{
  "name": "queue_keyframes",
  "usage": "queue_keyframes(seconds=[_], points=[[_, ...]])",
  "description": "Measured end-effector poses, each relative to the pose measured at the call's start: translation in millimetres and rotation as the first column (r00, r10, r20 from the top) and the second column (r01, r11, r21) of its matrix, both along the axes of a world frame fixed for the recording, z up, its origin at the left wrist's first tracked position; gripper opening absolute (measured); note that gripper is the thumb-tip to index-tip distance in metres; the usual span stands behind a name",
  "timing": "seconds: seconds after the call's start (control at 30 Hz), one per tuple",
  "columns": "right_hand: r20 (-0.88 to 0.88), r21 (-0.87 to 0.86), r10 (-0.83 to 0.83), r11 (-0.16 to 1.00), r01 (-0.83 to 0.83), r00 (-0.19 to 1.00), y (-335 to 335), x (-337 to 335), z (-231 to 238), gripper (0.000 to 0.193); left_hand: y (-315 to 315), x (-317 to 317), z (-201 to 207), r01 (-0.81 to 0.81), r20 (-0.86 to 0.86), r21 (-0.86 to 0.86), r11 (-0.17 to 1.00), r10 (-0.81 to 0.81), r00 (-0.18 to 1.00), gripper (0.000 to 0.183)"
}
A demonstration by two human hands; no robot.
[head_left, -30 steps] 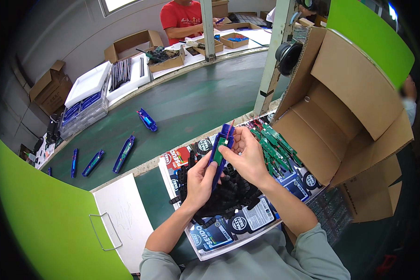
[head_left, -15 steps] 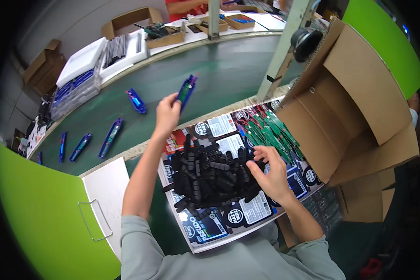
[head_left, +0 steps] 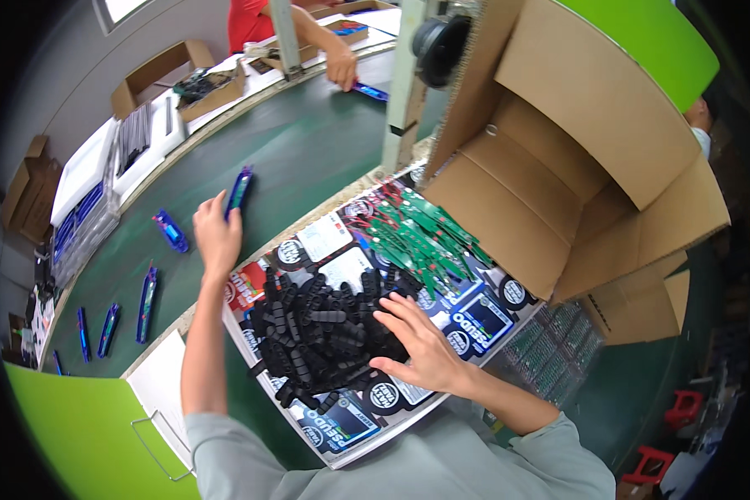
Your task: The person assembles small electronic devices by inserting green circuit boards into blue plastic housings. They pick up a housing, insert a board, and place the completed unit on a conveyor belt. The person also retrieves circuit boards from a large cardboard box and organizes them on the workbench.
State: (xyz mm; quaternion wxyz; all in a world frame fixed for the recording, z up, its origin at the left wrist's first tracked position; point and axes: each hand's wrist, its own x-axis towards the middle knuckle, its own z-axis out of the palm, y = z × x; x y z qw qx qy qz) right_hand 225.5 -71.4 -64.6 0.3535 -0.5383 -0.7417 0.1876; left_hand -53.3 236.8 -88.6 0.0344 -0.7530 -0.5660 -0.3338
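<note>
My left hand (head_left: 217, 235) is over the green belt, its thumb and fingers closed on the lower end of a slim blue-wrapped piece with a green circuit board (head_left: 240, 188). Over the right side of a heap of black ribbed foam-like pieces (head_left: 312, 325), my right hand (head_left: 425, 346) has its fingers spread and nothing in them. The heap lies on a board covered with printed pictures (head_left: 342, 417) in front of me. Green circuit strips with red wires (head_left: 412, 233) lie on the board's far right part.
More blue-wrapped pieces (head_left: 147, 305) lie on the belt (head_left: 308, 125) to the left. Across it, a co-worker's hand (head_left: 340, 67) touches another blue piece (head_left: 372, 92). An open cardboard box (head_left: 508, 196) stands at right, beside a post (head_left: 404, 100).
My view has swung to the right. My left hand still has the blue piece, now lower over the belt. My right hand's fingers have spread. A co-worker's hand has come in with a blue piece.
</note>
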Motion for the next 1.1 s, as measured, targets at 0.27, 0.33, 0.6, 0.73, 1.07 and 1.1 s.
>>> queue_keyframes(seconds=[0.27, 0.33, 0.6, 0.73, 1.07, 1.1], points=[[-0.003, 0.198, -0.360, 0.914, 0.353, 0.933, -74, 44, -25, 0.049, -126, -48, 3, 0.265, 0.168, -0.293, 0.919, -0.223, 0.960, 0.027], [0.004, 0.226, -0.464, 0.863, 0.451, 0.886, -92, 50, -36, 0.046, -129, -44, -6, 0.251, 0.177, -0.257, 0.933, -0.210, 0.962, 0.030], [-0.260, 0.387, -0.522, 0.714, 0.583, 0.812, -80, 50, -78, 0.047, -97, -69, -61, 0.230, 0.349, -0.273, 0.934, -0.127, 0.928, 0.033], [-0.321, 0.408, -0.495, 0.697, 0.590, 0.807, -80, 51, -85, 0.047, -96, -75, -61, 0.235, 0.285, -0.268, 0.934, -0.156, 0.946, 0.034], [-0.360, 0.408, -0.691, 0.487, 0.772, 0.627, -147, 109, -112, 0.023, -82, -88, -71, 0.170, 0.551, -0.366, 0.915, 0.066, 0.832, 0.039], [-0.338, 0.287, -0.800, 0.415, 0.863, 0.496, -161, 130, -135, 0.021, -88, -80, -66, 0.151, 0.603, -0.352, 0.924, 0.100, 0.791, 0.040]])
